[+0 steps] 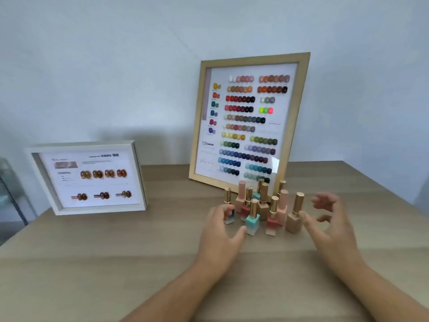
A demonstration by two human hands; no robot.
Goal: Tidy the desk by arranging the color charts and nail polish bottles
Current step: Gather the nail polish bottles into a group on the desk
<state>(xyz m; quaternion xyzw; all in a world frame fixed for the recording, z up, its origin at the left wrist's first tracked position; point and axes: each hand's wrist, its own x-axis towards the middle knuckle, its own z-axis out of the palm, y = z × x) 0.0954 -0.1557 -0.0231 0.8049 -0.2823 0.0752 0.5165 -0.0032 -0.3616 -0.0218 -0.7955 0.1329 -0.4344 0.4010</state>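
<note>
A cluster of several gold-capped nail polish bottles stands in the middle of the wooden desk (116,252), among them a teal bottle (253,220), a coral bottle (272,219) and a beige bottle (294,218). Behind them a large wood-framed color chart (246,122) leans upright. A smaller white-framed color chart (90,177) stands at the left. My left hand (220,228) sits at the cluster's left side, fingers curled beside a blue bottle (230,216), thumb near the teal one. My right hand (329,219) hovers open at the right, thumb close to the beige bottle.
The desk meets a pale wall at the back. Its left edge runs diagonally past the white frame, with a dark metal rack (11,196) beyond it. The desk's right edge slants down at the far right.
</note>
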